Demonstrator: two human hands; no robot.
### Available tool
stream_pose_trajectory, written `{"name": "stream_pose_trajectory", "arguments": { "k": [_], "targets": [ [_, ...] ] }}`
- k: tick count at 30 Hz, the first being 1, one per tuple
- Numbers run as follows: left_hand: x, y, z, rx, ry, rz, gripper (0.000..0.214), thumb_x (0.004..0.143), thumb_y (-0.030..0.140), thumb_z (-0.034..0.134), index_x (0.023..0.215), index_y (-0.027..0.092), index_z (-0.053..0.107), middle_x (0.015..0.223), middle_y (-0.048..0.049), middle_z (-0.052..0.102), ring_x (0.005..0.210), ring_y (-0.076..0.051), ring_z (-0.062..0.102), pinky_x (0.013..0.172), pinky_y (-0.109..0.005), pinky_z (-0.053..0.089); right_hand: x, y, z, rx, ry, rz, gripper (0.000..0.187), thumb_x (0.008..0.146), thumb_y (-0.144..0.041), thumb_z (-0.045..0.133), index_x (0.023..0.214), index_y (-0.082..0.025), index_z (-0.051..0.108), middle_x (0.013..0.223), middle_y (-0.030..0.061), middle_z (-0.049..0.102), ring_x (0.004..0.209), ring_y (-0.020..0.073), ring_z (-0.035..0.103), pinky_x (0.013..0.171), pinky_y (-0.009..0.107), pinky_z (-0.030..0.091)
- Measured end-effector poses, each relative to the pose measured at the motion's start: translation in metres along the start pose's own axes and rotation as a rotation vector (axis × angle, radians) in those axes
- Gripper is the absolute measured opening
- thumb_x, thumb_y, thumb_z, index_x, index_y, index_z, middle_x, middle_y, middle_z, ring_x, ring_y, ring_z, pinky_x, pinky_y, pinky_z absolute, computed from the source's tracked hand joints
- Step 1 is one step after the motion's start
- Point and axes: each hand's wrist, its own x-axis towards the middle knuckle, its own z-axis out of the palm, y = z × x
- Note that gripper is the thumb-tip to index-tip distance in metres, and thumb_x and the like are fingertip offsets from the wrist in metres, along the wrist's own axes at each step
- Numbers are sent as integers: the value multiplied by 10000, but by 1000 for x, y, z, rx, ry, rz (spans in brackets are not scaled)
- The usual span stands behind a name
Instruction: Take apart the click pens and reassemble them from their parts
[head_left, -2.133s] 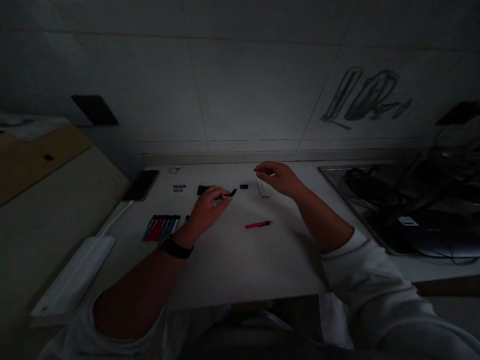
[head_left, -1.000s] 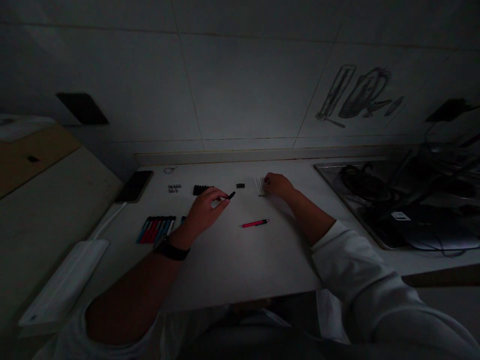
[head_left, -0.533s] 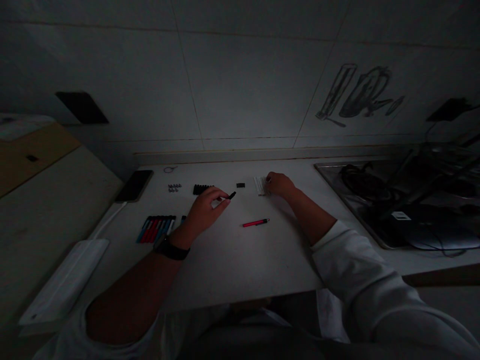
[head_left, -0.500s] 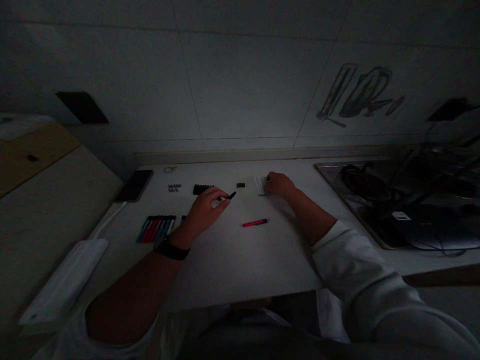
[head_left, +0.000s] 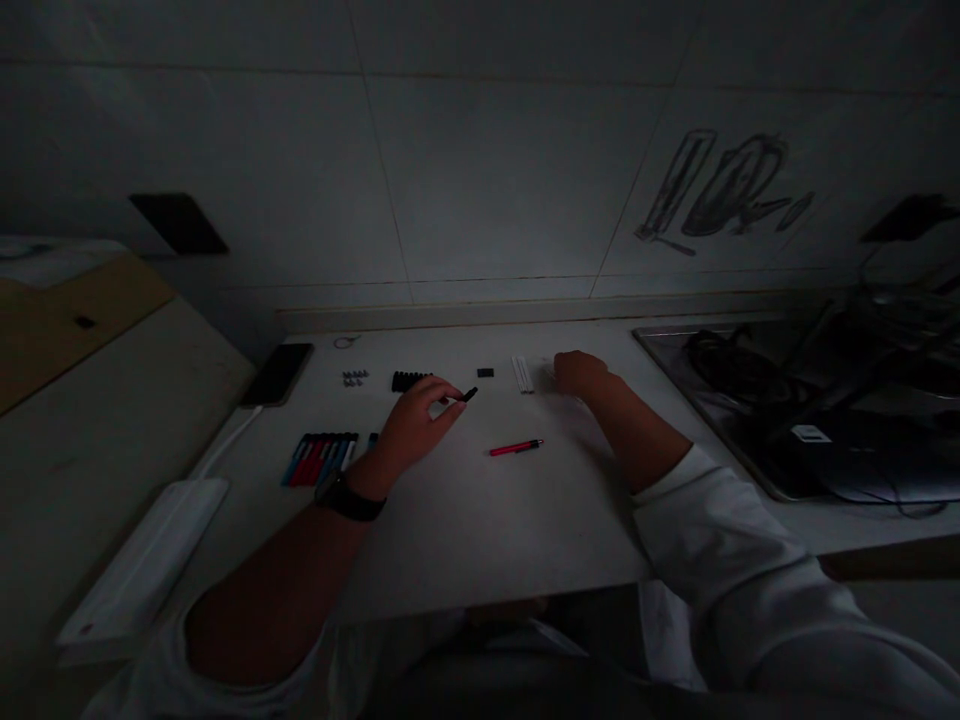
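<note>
My left hand (head_left: 414,425) pinches a short black pen part (head_left: 470,394) between thumb and fingertips, above the counter. Closed and turned away, my right hand (head_left: 581,375) is just right of a row of thin white pen refills (head_left: 522,375); its fingertips are hidden, so I cannot see what is in them. A red pen (head_left: 516,448) with a dark end lies between my hands. Beyond my left hand is a row of black pen parts (head_left: 409,381), partly covered by it. Small black pieces (head_left: 485,373) lie near the refills.
Red, blue and white pen barrels (head_left: 319,460) lie at left, with small grey parts (head_left: 355,378) behind them. A phone (head_left: 277,375) and white power strip (head_left: 146,560) are at the left edge. A stove (head_left: 750,400) bearing dark items borders the right.
My right hand has shifted right, off the white refills, and fewer of them show in the row. The left hand keeps its pinch on the black pen part. The view has shifted slightly.
</note>
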Motion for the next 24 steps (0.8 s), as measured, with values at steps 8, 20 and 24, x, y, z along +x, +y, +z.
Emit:
{"name": "stream_pose_trajectory", "arguments": {
  "k": [8, 20, 24],
  "targets": [
    [0, -1, 0, -6, 9, -8, 98, 963, 297, 659, 994, 215, 703, 1023, -50, 688, 971, -197, 670, 906, -386, 549, -8, 1, -11, -18, -19, -47, 379, 833, -141, 710, 1210, -133, 749, 1252, 251, 717, 1166, 379, 697, 931, 465, 561],
    [3, 3, -1, -77, 47, -62, 80, 946, 274, 675, 969, 204, 706, 990, -51, 698, 956, -196, 670, 888, -371, 547, -38, -24, -42, 1056, 209, -666, 183, 865, -357, 652, 971, -210, 680, 881, 37, 715, 834, 192, 671, 732, 308, 548],
    [3, 4, 0, -91, 50, -57, 70, 950, 255, 674, 982, 203, 709, 989, -48, 692, 935, -183, 667, 865, -353, 547, -52, -42, -38, 1213, 196, -768, 224, 853, -415, 706, 947, -214, 675, 867, 27, 700, 808, 173, 655, 723, 303, 535]
  ]
}}
